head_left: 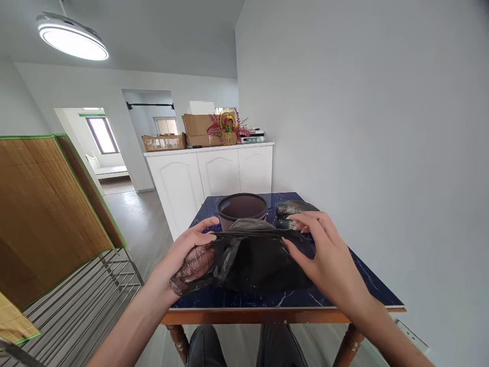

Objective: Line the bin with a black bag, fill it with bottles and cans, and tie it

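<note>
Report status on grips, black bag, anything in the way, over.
Left grip holding black bag; right grip touching it. Bag creased, spanning both. Bin just beyond, partly hidden; dark rolls past right grip.

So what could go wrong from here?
The thin black plastic bag might tear where it covers part of the left hand. The right hand is close to the dark plastic bundles, which could get knocked. The round, dark, black-rimmed bin stands just behind the bag and might get nudged.
</note>
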### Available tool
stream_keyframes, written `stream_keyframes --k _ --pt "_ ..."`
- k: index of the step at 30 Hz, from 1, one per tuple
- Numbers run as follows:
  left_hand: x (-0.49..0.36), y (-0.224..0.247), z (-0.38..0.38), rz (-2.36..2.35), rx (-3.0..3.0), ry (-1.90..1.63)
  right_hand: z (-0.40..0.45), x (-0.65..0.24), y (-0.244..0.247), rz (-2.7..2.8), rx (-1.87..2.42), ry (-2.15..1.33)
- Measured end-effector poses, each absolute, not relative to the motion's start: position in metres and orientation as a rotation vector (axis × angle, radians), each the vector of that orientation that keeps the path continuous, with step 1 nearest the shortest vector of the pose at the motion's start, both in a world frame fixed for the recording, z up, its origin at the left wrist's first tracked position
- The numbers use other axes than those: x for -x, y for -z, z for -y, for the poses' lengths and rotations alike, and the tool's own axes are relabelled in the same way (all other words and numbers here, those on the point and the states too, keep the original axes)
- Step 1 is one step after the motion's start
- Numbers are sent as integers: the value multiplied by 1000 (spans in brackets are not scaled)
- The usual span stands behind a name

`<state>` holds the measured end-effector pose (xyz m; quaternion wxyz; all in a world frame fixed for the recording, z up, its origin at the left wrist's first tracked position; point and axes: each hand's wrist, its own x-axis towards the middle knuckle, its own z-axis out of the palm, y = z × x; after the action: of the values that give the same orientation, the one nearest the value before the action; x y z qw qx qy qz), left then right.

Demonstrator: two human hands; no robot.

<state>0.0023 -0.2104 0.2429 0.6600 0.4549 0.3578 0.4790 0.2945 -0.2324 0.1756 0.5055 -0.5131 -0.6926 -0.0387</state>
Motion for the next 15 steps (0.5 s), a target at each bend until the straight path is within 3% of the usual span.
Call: stream_keyframes --k 3,8,15 --pt "-12 -254 214 -805 -1084 -1064 249 -268 -197 1757 894 400" --pt "-21 -268 218 -822 -1178 -1085 247 -239 -224 2156 586 499" --pt "-17 -272 224 -916 -1024 -1336 255 -207 -177 2168 482 663"
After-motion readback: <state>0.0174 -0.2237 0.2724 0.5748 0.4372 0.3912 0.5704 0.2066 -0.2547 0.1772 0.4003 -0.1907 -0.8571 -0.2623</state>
